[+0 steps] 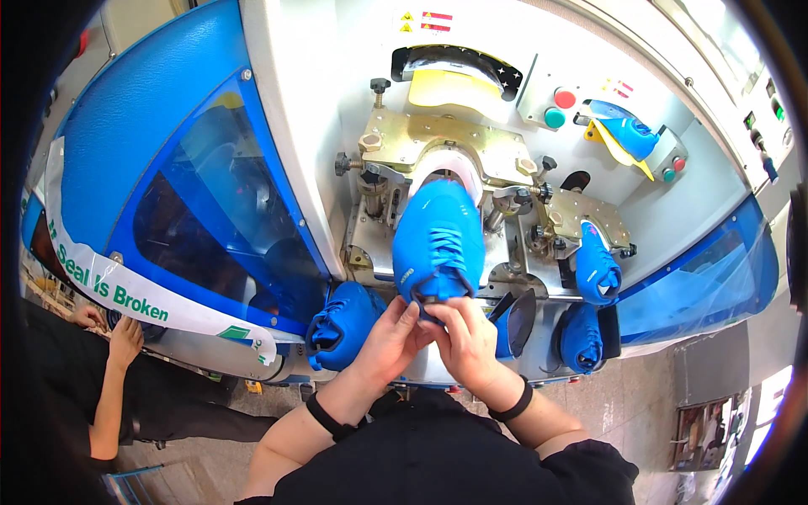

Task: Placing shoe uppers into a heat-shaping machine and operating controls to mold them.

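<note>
A blue lace-up shoe upper (433, 231) points toe-first into a brass-coloured metal clamp station (421, 139), its toe against a pale curved pad (454, 164). At its near end, my left hand (389, 341) pinches the left side of the heel collar. Close beside it, my right hand (465, 341) grips the heel edge with bent fingers, thumbs nearly meeting. The toe's underside is hidden. Left of my left hand another blue shoe upper (341, 324) sits on the machine. Beyond my right hand, a dark curved flap (520, 324) stands beside a partly hidden blue piece.
On the right, a smaller clamp station holds a blue upper (598, 269), with another upper (581, 337) below. Red and green buttons (560, 108) sit on the back panel. Blue windowed side guards (244, 194) flank the bay. A co-worker's hand (126, 341) is at far left.
</note>
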`<state>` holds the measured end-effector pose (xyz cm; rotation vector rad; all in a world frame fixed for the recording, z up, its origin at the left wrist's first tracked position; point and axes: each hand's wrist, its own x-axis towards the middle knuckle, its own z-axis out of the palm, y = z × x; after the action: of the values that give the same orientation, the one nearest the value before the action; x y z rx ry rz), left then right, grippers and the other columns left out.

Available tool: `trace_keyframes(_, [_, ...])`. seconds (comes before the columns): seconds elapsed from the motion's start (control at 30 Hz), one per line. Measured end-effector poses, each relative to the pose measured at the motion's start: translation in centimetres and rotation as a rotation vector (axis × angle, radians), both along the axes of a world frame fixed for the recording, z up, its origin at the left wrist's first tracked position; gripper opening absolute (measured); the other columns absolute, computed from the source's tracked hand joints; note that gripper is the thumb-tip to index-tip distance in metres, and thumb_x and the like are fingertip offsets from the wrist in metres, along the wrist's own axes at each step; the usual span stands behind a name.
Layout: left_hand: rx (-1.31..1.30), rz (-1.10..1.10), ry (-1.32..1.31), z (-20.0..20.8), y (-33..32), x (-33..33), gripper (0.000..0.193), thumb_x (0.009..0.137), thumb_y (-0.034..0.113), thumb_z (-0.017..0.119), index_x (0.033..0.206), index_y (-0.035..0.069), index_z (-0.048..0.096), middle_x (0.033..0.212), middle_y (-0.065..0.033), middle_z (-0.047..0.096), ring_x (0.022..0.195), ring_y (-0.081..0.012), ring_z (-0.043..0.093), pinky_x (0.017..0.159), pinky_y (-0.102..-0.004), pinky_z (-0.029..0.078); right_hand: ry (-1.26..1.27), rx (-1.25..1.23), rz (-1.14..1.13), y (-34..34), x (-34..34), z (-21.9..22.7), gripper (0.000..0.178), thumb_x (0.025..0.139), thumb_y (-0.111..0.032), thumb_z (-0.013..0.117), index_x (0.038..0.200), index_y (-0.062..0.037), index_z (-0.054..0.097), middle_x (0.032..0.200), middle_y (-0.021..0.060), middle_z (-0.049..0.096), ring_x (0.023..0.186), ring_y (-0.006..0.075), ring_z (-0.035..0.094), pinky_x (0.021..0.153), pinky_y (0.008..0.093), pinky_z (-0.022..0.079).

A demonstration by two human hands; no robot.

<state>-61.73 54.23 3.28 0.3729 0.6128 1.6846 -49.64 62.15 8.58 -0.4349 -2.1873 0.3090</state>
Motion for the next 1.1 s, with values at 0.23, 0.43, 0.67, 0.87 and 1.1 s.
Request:
trace_keyframes(0.23, [-0.145,0.079,-0.137,-2.4,3.4,-0.9,0.034,0.102,0.036,0.051,0.125,0.011,0.053,0.11,-0.0031,0.063,0.1,-0.0148,0.063,0.087,-0.0342,0.054,-0.182,0.105,-0.1,4.2,-2.5,-0.4,0.052,0.076,-0.03,0.079,0.123,-0.0142,0.063,0.131,0.0142,0.054,0.12,0.0371,0.052,0.099,0.0473,0.045])
trace_keyframes(0.43, [-0.216,0.138,-0.121,-2.2,4.1,-0.6,0.034,0.105,0.036,0.044,0.128,0.012,0.052,0.12,-0.0037,0.06,0.106,-0.0144,0.061,0.094,-0.0341,0.053,-0.248,-0.012,-0.004,5.9,-4.0,-1.5,0.053,0.083,-0.043,0.071,0.127,-0.0154,0.061,0.138,0.0137,0.051,0.131,0.0411,0.042,0.105,0.0534,0.037])
trace_keyframes(0.67, [-0.2,0.132,-0.106,-2.0,4.1,-0.7,0.031,0.105,0.031,0.046,0.128,0.011,0.051,0.118,-0.0045,0.059,0.104,-0.0151,0.061,0.091,-0.0347,0.054,-0.25,-0.042,-0.013,5.9,-3.8,-1.5,0.049,0.083,-0.035,0.073,0.127,-0.0163,0.062,0.138,0.0125,0.053,0.131,0.0417,0.043,0.107,0.0503,0.038])
trace_keyframes(0.87, [-0.206,0.164,-0.088,-1.8,4.2,-0.4,0.029,0.106,0.031,0.045,0.123,0.009,0.052,0.112,-0.0032,0.059,0.101,-0.0148,0.062,0.087,-0.0341,0.055,-0.284,-0.027,0.001,6.1,-3.6,-0.7,0.053,0.085,-0.046,0.07,0.127,-0.0159,0.061,0.139,0.0141,0.051,0.133,0.0394,0.041,0.108,0.052,0.034])
trace_keyframes(1.1, [-0.246,0.161,-0.03,-2.3,4.3,-0.6,0.034,0.105,0.035,0.046,0.126,0.009,0.052,0.112,-0.0032,0.059,0.098,-0.0151,0.062,0.086,-0.0334,0.055,-0.304,-0.04,0.009,6.3,-3.9,-1.0,0.053,0.086,-0.046,0.068,0.128,-0.0158,0.06,0.139,0.0146,0.051,0.134,0.0389,0.041,0.109,0.0495,0.035])
